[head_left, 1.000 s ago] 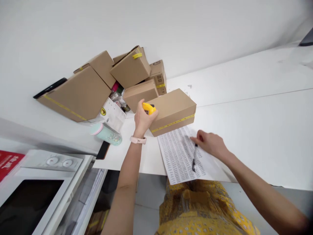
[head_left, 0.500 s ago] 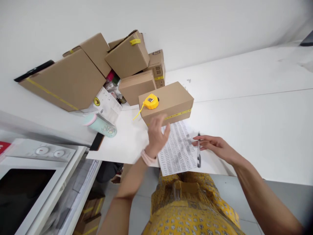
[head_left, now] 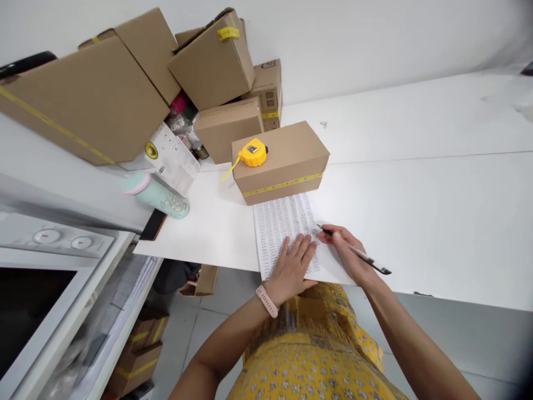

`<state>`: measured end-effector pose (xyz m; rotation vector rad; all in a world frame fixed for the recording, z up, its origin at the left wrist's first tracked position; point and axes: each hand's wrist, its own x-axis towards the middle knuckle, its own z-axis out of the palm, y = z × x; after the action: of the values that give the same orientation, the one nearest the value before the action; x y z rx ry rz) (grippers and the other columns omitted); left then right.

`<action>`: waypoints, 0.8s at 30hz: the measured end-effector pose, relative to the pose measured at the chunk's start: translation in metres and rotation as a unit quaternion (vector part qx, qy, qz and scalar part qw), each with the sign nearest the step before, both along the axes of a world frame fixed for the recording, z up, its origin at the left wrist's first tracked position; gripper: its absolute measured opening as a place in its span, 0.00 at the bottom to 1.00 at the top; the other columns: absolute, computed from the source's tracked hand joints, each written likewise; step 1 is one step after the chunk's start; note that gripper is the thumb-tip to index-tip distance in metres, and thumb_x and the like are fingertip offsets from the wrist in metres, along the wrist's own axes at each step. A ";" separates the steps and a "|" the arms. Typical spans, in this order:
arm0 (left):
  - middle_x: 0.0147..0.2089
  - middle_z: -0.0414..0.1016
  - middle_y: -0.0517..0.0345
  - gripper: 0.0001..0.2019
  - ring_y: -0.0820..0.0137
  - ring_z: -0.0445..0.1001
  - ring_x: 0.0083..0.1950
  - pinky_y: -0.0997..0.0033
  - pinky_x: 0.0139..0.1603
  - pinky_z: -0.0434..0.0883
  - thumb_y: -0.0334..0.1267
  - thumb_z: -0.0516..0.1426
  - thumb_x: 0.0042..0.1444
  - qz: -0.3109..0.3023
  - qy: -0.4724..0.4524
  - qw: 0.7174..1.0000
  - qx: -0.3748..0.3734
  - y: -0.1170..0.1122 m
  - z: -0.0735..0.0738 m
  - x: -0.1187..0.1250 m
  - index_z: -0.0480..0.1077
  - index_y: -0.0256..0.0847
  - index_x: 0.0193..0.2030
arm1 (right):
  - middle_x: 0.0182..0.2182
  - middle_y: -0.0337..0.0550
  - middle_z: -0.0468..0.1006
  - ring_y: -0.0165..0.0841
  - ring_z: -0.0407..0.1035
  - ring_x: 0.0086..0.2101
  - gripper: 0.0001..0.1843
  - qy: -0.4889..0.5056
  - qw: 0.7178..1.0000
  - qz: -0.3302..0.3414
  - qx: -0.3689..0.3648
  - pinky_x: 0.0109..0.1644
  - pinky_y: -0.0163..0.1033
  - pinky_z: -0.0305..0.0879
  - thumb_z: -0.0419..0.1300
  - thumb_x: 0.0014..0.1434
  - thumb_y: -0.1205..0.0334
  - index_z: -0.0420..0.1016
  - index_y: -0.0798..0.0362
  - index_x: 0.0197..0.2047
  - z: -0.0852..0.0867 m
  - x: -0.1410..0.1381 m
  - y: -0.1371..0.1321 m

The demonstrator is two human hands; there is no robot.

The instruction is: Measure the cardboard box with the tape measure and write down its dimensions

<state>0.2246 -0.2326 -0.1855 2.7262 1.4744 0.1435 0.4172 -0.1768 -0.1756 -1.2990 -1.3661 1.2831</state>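
Observation:
A printed sheet of paper (head_left: 275, 228) with columns of small text lies at the table's front edge. My left hand (head_left: 291, 262) rests flat on its lower part, fingers stretched out, a pink band on the wrist. My right hand (head_left: 347, 253) grips a black and clear pen (head_left: 368, 259), its tip pointing at the sheet's right side. Just behind the paper stands a closed cardboard box (head_left: 287, 158) with yellow tape along its side. On top of that box sits a yellow tape measure (head_left: 253, 153), with a bit of its blade pulled out over the edge.
Several cardboard boxes (head_left: 212, 61) are stacked against the wall at the back left. A mint tumbler (head_left: 160, 194) lies near a white carton (head_left: 175, 161) and a dark flat object (head_left: 153, 224). A microwave (head_left: 62, 244) stands at the left, beyond the white table's (head_left: 416, 222) edge.
My left hand has come down from beside the box onto the sheet. My right hand has taken a writing grip on the pen and moved it to the paper's right side.

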 end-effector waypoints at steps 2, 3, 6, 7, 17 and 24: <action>0.79 0.48 0.39 0.43 0.51 0.45 0.80 0.42 0.77 0.47 0.58 0.58 0.63 -0.012 -0.012 1.000 0.015 -0.002 -0.004 -0.004 0.50 0.32 0.76 | 0.34 0.45 0.82 0.39 0.76 0.32 0.26 -0.001 1.000 -0.011 -0.026 0.34 0.42 0.72 0.62 0.59 0.33 0.76 0.48 0.42 0.001 -0.005 0.000; 0.78 0.50 0.40 0.40 0.51 0.48 0.79 0.43 0.77 0.48 0.56 0.57 0.64 -0.018 -0.019 0.999 0.021 -0.003 -0.006 -0.006 0.52 0.33 0.75 | 0.28 0.43 0.80 0.37 0.73 0.28 0.24 0.001 0.999 -0.017 -0.028 0.30 0.41 0.70 0.64 0.57 0.34 0.76 0.49 0.36 0.003 -0.006 0.001; 0.76 0.57 0.43 0.35 0.54 0.54 0.77 0.47 0.77 0.50 0.51 0.57 0.66 -0.027 -0.034 0.999 0.032 -0.007 -0.009 -0.006 0.55 0.36 0.73 | 0.23 0.39 0.74 0.33 0.67 0.25 0.23 -0.008 1.000 -0.016 0.004 0.26 0.38 0.64 0.63 0.59 0.36 0.73 0.49 0.32 0.005 -0.007 0.001; 0.76 0.58 0.43 0.34 0.54 0.55 0.76 0.47 0.77 0.50 0.51 0.57 0.66 -0.026 -0.038 0.998 0.033 -0.008 -0.009 -0.006 0.56 0.36 0.73 | 0.25 0.39 0.75 0.33 0.67 0.25 0.22 -0.006 1.000 -0.014 0.014 0.27 0.38 0.65 0.64 0.58 0.37 0.73 0.49 0.34 0.005 -0.007 0.001; 0.73 0.62 0.45 0.30 0.54 0.59 0.74 0.47 0.77 0.52 0.49 0.60 0.64 -0.022 -0.059 0.998 0.020 -0.007 -0.007 -0.005 0.62 0.37 0.69 | 0.24 0.38 0.72 0.33 0.65 0.25 0.21 -0.031 0.999 -0.010 0.028 0.29 0.39 0.64 0.63 0.61 0.39 0.67 0.47 0.33 -0.006 -0.004 -0.005; 0.72 0.64 0.45 0.30 0.54 0.60 0.73 0.47 0.77 0.52 0.48 0.62 0.63 -0.021 -0.064 0.998 0.016 -0.006 -0.005 -0.004 0.63 0.36 0.68 | 0.26 0.38 0.74 0.32 0.63 0.24 0.19 -0.054 0.997 -0.003 0.045 0.28 0.39 0.60 0.66 0.59 0.41 0.71 0.48 0.37 -0.008 -0.006 -0.004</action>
<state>0.2204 -0.2389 -0.1902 2.7131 1.3922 0.3371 0.4116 -0.1810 -0.1831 -1.3248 -1.4781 1.1475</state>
